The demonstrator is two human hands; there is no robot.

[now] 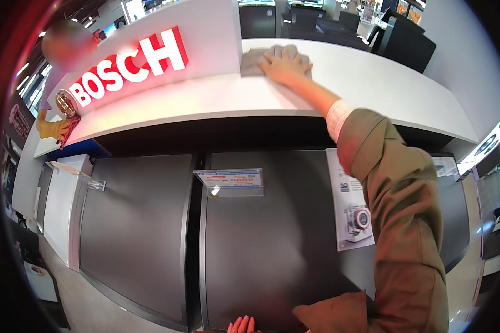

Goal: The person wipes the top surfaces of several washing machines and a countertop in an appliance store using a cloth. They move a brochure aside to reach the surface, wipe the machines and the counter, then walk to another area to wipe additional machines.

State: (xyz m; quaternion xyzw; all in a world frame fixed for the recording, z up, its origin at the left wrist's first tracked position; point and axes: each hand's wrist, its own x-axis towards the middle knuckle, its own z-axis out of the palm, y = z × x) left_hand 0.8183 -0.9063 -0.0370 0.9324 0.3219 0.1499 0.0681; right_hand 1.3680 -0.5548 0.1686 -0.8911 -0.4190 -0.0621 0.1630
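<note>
My right arm, in an olive-brown sleeve with a pale cuff, stretches far over the appliances to a white raised counter. There my right hand presses a folded grey cloth onto the surface, its fingers spread over and gripping the fabric. The cloth lies beside the end of a white upright panel. At the lower edge, the fingertips of my left hand rest on the front part of a dark flat appliance top. The rest of that hand is out of view, and no object shows in it.
A lit red-and-white letter sign fronts the panel. At far left another person's hand holds a red cloth near a round metallic object. A clear price stand, a leaflet and a second dark top lie below.
</note>
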